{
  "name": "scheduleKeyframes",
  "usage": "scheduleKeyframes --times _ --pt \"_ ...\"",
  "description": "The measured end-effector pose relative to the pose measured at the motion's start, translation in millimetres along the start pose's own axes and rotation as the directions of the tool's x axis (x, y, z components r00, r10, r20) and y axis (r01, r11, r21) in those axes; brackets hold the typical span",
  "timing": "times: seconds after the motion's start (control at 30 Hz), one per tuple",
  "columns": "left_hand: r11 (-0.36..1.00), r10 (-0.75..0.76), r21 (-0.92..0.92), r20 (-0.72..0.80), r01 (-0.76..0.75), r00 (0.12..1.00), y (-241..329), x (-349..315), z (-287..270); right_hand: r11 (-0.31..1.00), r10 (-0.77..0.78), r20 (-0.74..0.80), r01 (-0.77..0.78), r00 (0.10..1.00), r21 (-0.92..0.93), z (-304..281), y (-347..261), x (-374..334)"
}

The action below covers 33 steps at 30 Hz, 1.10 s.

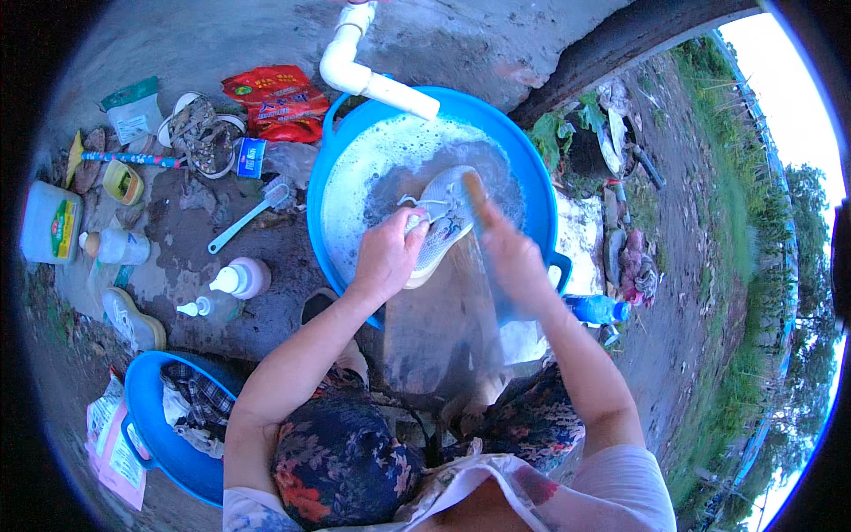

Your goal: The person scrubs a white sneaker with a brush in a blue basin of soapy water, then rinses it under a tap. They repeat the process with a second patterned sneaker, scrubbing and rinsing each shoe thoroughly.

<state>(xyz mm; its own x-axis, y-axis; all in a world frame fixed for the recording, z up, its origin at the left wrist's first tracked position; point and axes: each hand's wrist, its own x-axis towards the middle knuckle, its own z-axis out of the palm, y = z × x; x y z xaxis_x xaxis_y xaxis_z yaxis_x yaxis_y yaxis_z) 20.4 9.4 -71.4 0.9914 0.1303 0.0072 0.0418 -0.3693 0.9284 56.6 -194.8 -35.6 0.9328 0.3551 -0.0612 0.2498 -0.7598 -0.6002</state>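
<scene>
My left hand (388,253) is closed around a light grey sneaker (448,217) with white laces. It holds the shoe tilted, toe up, over the blue basin (543,208) of foamy, murky water. In my right hand (514,257), blurred by motion, is a brush with a brown wooden back (475,193). The brush lies along the sneaker's right side near the toe; its bristles are not clearly visible. Below the shoe, a wet wooden board (439,328) slopes from the basin toward my knees.
A white pipe (390,89) juts over the basin's far rim. To the left are a light blue brush (244,217), a white-capped bottle (244,278), another sneaker (131,319) and a blue tub (146,399) holding clothes. Right of the basin lies a blue bottle (594,309).
</scene>
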Motion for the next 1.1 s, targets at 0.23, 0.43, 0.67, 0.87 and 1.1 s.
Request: scheduleKeyframes --times 0.23,0.43,0.67,0.87,1.1 --pt "0.970 -0.040 -0.243 -0.070 0.022 0.997 -12 12 19 0.971 0.237 -0.255 -0.229 0.937 0.064 13 29 38" --pt "0.913 0.401 0.111 -0.051 -0.394 0.915 4 6 7 0.945 0.327 -0.054 -0.328 0.943 -0.002 27 -39 30" --pt "0.370 0.404 0.579 0.605 -0.727 0.687 46 15 -24 0.664 0.525 -0.082 -0.348 0.847 0.662 24 -12 11" --pt "0.553 0.219 0.684 0.432 -0.476 0.875 65 25 -23 0.295 0.578 0.077 -0.296 0.812 0.909 32 3 -2" --pt "0.294 -0.168 0.787 0.602 -0.543 0.781 94 20 21 0.217 0.565 0.094 -0.257 0.820 0.942 38 -2 -4"
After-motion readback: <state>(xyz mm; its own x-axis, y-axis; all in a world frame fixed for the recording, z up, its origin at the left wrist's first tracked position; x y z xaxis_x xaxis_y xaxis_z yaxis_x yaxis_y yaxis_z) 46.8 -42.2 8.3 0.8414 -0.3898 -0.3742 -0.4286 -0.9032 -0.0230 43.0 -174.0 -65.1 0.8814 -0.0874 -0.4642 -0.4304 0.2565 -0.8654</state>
